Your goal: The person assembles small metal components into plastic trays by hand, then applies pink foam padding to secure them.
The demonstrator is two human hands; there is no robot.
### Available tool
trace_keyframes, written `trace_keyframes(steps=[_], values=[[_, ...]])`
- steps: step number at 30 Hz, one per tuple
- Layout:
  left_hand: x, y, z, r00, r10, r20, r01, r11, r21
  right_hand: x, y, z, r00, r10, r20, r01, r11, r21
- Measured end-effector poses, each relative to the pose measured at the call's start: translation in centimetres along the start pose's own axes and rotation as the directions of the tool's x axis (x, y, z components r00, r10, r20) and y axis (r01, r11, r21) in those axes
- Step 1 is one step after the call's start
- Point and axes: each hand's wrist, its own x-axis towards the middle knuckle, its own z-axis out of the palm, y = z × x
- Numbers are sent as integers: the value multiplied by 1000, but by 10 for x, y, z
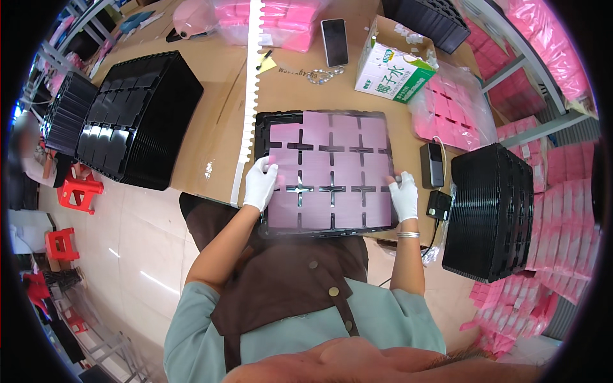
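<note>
Black tray (279,118) of pink pieces (316,169) at near side of counter (290,92). Your left hand (260,184) at tray's left edge, right hand (405,198) at right; cannot tell if either grip is closed. Step looks like steadying tray; next move calls for level handling.

Center of frame: square black plastic tray (277,119), bearing mauve rectangular panels (348,165) in grid, black cross-shaped gaps between. White-gloved left hand (260,184) at tray's left edge; white-gloved right hand (405,196) at right edge. Upper center: dark-screened smartphone (335,43), clear beaded strand (327,79) just below. Upper right: open white-and-green cardboard box (386,67). Upper left: tilted stack of glossy black trays (131,115). Right: second stack of black trays (488,214). Far left: red plastic stools (80,190).
</note>
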Motion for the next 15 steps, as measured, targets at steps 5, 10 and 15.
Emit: trace_keyframes(steps=[5,10,15], values=[[4,-11,-21,999,46,-10,-44,990,133,-12,2,0,997,-72,-24,71,997,-36],[5,28,-30,989,-98,109,30,862,505,-23,0,3,995,-93,-40,87,989,-118],[45,61,-32,991,-95,99,27,839,543,-29,-9,6,989,-105,-105,85,981,-176]])
